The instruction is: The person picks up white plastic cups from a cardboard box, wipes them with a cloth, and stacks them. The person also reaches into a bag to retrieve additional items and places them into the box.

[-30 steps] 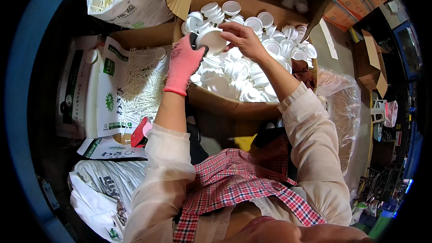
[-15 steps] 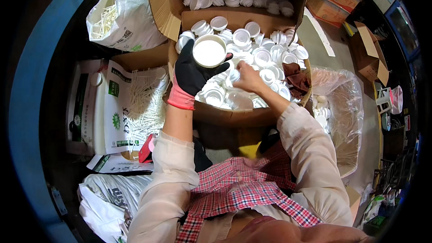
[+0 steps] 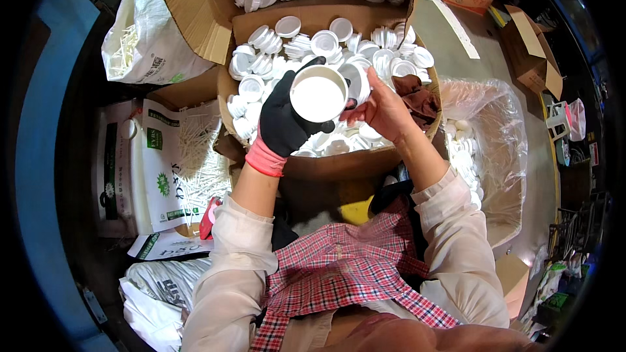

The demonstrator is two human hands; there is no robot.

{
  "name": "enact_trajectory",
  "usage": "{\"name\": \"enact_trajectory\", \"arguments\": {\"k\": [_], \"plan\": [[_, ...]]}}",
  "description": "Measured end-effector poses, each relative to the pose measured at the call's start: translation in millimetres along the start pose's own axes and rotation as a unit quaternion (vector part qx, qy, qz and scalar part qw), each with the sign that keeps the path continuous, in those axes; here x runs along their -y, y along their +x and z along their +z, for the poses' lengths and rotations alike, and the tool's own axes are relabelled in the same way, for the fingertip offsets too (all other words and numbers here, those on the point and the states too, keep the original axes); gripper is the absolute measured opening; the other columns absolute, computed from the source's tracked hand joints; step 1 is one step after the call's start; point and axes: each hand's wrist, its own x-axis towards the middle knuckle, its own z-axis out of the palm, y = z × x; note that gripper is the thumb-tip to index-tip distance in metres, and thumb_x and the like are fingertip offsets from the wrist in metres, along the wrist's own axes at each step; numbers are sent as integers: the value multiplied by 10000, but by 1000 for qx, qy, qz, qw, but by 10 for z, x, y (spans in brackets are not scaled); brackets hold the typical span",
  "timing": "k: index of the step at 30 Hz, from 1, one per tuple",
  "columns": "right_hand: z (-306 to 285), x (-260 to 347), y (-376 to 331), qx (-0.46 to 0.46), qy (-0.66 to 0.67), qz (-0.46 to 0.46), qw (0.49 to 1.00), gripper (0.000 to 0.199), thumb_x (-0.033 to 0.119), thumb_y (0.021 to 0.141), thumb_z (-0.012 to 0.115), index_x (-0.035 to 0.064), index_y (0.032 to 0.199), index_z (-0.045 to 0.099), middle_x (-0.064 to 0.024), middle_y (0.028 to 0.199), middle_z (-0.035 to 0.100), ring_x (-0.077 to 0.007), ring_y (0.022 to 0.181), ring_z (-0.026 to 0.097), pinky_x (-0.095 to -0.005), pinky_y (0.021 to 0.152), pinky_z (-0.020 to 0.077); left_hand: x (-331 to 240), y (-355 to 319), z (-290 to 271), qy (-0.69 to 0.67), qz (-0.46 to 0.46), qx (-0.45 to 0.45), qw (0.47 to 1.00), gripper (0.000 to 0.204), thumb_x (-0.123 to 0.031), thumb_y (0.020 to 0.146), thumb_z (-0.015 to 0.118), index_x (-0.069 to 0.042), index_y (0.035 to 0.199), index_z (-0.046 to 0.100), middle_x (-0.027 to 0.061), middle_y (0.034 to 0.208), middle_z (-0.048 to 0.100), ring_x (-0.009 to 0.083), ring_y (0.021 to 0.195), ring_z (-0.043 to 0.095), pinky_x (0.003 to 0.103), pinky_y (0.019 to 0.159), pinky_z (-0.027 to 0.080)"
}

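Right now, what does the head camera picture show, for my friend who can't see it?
A gloved left hand holds up a round white lid, and the bare right hand touches it, above a cardboard box full of white lids.

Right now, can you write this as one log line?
left hand: gloved, holds white cap | right hand: bare, touching cap | below: cardboard box of caps

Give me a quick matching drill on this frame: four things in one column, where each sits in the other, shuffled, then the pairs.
Things:
1. white round lid
2. brown cloth
3. clear plastic bag
4. white sticks

Places:
A. right of the cardboard box
B. held in the gloved left hand
C. left of the box, beside printed sacks
D. inside the box, by the right hand

Pairs: 1-B, 2-D, 3-A, 4-C
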Motion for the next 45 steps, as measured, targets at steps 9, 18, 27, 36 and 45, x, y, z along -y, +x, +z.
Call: {"name": "enact_trajectory", "arguments": {"k": [9,18,27,36,45], "plan": [[98,57,-213,-6,-174,-67,982,595,260,932,623,89,1420,329,-142,1078,571,-236,790,680,-329,689,570,28,-10,98,43,-26,28,998,529,-410,762,742,-67,1155,649,85,1109,686,225,1064,635,382,1044,411],[200,39,-270,-58,-370,-216,902,628,101,792,762,75,1332,441,-80,1259,478,-168,1027,564,-298,862,488,31,-29,131,45,-4,12,999,617,-307,661,839,-23,1165,626,131,1162,642,286,1049,610,369,917,491],[519,263,-369,-85,-615,-385,683,647,124,698,782,58,1290,530,-144,1187,529,-298,1078,540,-365,916,451,-46,-37,33,7,3,33,999,717,-218,709,838,-10,1302,493,124,1234,601,269,1103,593,345,932,486],[623,132,-277,-46,-676,-366,638,663,79,681,779,35,1295,534,-152,1208,516,-328,1095,509,-398,929,440,-75,-127,145,-306,-138,29,941,727,-19,753,773,-51,1383,411,106,1295,560,206,1153,568,327,961,477],[670,108,-272,-51,-687,-368,625,683,43,658,778,52,1298,539,-146,1199,515,-323,1085,511,-400,917,451,-78,-151,138,-337,-156,39,928,667,-12,813,712,-51,1399,395,109,1306,551,206,1170,557,322,970,474]]}}
